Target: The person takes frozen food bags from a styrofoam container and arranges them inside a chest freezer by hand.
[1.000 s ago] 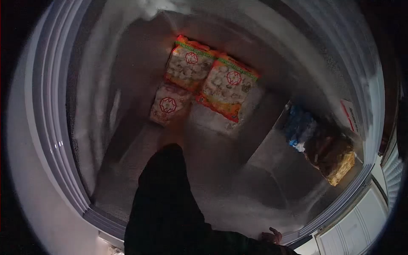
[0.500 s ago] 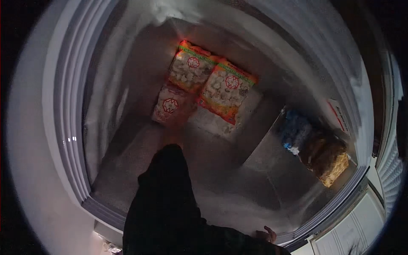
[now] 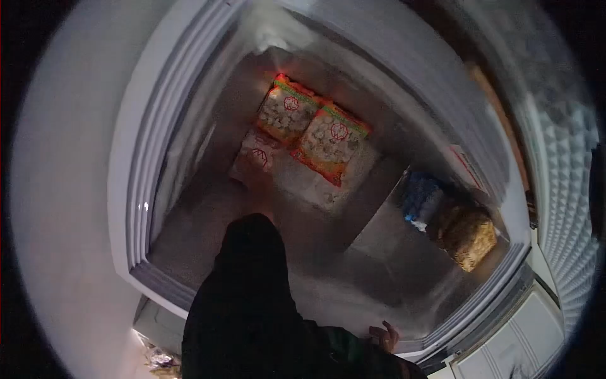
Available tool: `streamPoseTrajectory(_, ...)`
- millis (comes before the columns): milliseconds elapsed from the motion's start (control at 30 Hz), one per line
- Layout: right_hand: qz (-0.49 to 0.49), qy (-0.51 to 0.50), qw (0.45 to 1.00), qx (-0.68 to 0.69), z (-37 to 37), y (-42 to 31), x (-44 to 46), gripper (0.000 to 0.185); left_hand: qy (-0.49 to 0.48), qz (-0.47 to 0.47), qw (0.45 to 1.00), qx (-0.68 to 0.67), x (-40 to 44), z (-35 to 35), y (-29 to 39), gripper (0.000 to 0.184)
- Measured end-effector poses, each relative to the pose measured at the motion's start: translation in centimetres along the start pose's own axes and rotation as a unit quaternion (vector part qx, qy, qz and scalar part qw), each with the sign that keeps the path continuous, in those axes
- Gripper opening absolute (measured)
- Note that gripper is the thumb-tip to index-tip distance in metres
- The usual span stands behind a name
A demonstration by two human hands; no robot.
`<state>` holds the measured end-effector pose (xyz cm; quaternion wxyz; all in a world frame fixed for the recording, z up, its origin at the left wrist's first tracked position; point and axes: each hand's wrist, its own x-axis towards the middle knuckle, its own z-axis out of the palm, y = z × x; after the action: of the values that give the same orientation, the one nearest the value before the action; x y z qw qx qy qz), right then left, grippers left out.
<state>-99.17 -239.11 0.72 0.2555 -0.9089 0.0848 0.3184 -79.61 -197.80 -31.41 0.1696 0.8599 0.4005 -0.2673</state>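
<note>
A dark sleeve (image 3: 252, 278) reaches down into a chest freezer. At its end my left hand (image 3: 255, 194) is dim and blurred, over the near edge of a pale packet with a red emblem (image 3: 257, 153); its fingers cannot be made out. Two orange-edged bags of pale round food, one at the left (image 3: 288, 114) and one at the right (image 3: 331, 139), lie flat beyond it, the right one partly on a frosty pale packet (image 3: 315, 189). By the near inner rim at the right, my right hand (image 3: 385, 336) has its fingers apart and nothing in them.
A blue package (image 3: 423, 197) and a golden-brown package (image 3: 470, 237) lie on a raised ledge (image 3: 385, 230) at the right. The freezer's pale rim (image 3: 136, 215) surrounds the opening. Frost coats the back wall (image 3: 271, 31). White panels (image 3: 517, 344) stand outside at the lower right.
The view has shifted, so the bags and packages appear lower and closer together. More of the patterned surface at the right shows. Both hands keep roughly the same places in the freezer.
</note>
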Motion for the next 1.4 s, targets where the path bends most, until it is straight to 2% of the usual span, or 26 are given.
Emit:
streamPoseTrajectory(67,-0.191,0.098,0.958,-0.188,-0.5,-2.8,1.0,0.022,0.025,-0.005,1.0,-0.002,-2.0,-1.2,1.0,0.064)
streamPoseTrajectory(200,-0.184,0.122,0.963,-0.151,-0.6,-4.6,1.2,0.028,-0.116,0.093,0.987,0.062,-4.3,1.7,2.9,0.049)
streamPoseTrajectory(333,-0.225,0.199,0.942,-0.146,-0.4,-5.6,1.2,0.029,-0.27,0.277,0.91,0.152,-7.8,1.3,7.7,0.039)
streamPoseTrajectory(400,-0.225,0.206,0.949,-0.08,-0.3,-5.3,1.3,0.025,-0.297,0.355,0.873,0.151,-13.2,-6.5,9.4,0.038)
streamPoseTrajectory(467,-0.171,0.168,0.969,-0.054,0.0,-4.8,1.3,0.021,-0.289,0.408,0.86,0.099,-15.2,-7.2,10.3,0.04)
streamPoseTrajectory(533,-0.165,0.208,0.963,-0.041,-0.1,-5.9,1.1,0.02,-0.28,0.466,0.838,0.055,-17.7,-10.5,10.6,0.041)
streamPoseTrajectory(600,-0.068,0.149,0.986,0.035,-0.4,-5.9,2.0,0.021,-0.248,0.567,0.785,-0.019,-23.1,-19.5,9.7,0.036)
streamPoseTrajectory(633,-0.132,0.227,0.958,0.113,0.4,-4.2,3.6,0.024,-0.217,0.59,0.778,0.011,-25.2,-23.5,9.2,0.03)
streamPoseTrajectory(700,-0.114,0.199,0.946,0.228,-5.5,-11.1,2.3,0.026,-0.208,0.576,0.79,0.022,-28.7,-30.0,7.4,0.033)
streamPoseTrajectory(733,-0.092,0.159,0.934,0.307,-7.3,-12.1,2.9,0.028,-0.222,0.54,0.812,0.006,-30.0,-33.1,6.6,0.053)
streamPoseTrajectory(767,-0.046,0.064,0.89,0.448,-10.2,-14.2,2.0,0.032,-0.247,0.555,0.794,-0.024,-32.0,-36.2,5.8,0.061)
streamPoseTrajectory(833,-0.096,-0.2,0.672,0.706,-14.9,-15.3,1.0,0.029,-0.267,0.601,0.752,-0.043,-35.0,-40.9,4.4,0.068)
streamPoseTrajectory(900,-0.292,-0.318,0.561,0.707,-18.9,-17.9,-3.3,0.034,-0.269,0.635,0.724,-0.022,-37.9,-44.1,2.9,0.067)
streamPoseTrajectory(933,-0.302,-0.311,0.555,0.71,-19.2,-17.9,-3.1,0.034,-0.336,0.642,0.678,-0.124,-39.8,-45.7,2.4,0.066)
streamPoseTrajectory(1000,-0.469,-0.507,0.387,0.611,-19.8,-17.8,-2.8,0.041,-0.433,0.638,0.534,-0.346,-39.9,-45.4,0.8,0.061)
streamPoseTrajectory(1033,-0.475,-0.499,0.387,0.613,-19.1,-17.6,-1.1,0.041,-0.442,0.634,0.485,-0.409,-38.2,-43.1,0.7,0.059)
streamPoseTrajectory(1067,-0.349,-0.466,0.574,0.576,-17.4,-16.9,1.6,0.047,-0.412,0.619,0.514,-0.427,-35.4,-39.7,1.5,0.058)
streamPoseTrajectory(1100,-0.195,-0.412,0.729,0.51,-15.9,-15.9,2.5,0.055,-0.305,0.62,0.632,-0.352,-32.3,-35.8,2.6,0.056)
streamPoseTrajectory(1133,-0.189,-0.411,0.727,0.517,-15.2,-15.1,1.8,0.055,-0.117,0.628,0.758,-0.132,-29.0,-31.7,4.0,0.055)
streamPoseTrajectory(1167,-0.204,-0.372,0.794,0.436,-15.6,-14.8,1.9,0.056,-0.039,0.627,0.777,-0.03,-27.4,-28.7,4.9,0.053)
streamPoseTrajectory(1200,-0.218,-0.327,0.852,0.345,-16.3,-14.9,2.2,0.057,-0.029,0.64,0.767,-0.038,-27.8,-27.5,5.6,0.052)
streamPoseTrajectory(1267,-0.227,-0.228,0.932,0.165,-16.6,-14.8,2.4,0.061,-0.119,0.65,0.736,-0.147,-31.3,-29.1,5.1,0.054)
streamPoseTrajectory(1300,-0.222,-0.178,0.956,0.073,-16.4,-14.5,2.1,0.064,-0.169,0.645,0.717,-0.202,-33.0,-30.0,4.6,0.056)
streamPoseTrajectory(1333,-0.196,-0.273,0.884,0.326,-19.0,-16.1,-2.0,0.075,-0.169,0.648,0.716,-0.198,-34.8,-31.9,4.4,0.056)
streamPoseTrajectory(1367,-0.198,-0.27,0.884,0.327,-19.7,-16.2,-3.3,0.075,-0.462,0.521,0.598,-0.398,-37.1,-34.3,4.1,0.057)
streamPoseTrajectory(1400,-0.317,-0.33,0.76,0.462,-20.1,-15.9,-4.1,0.078,-0.581,0.431,0.498,-0.478,-38.3,-35.6,4.0,0.058)
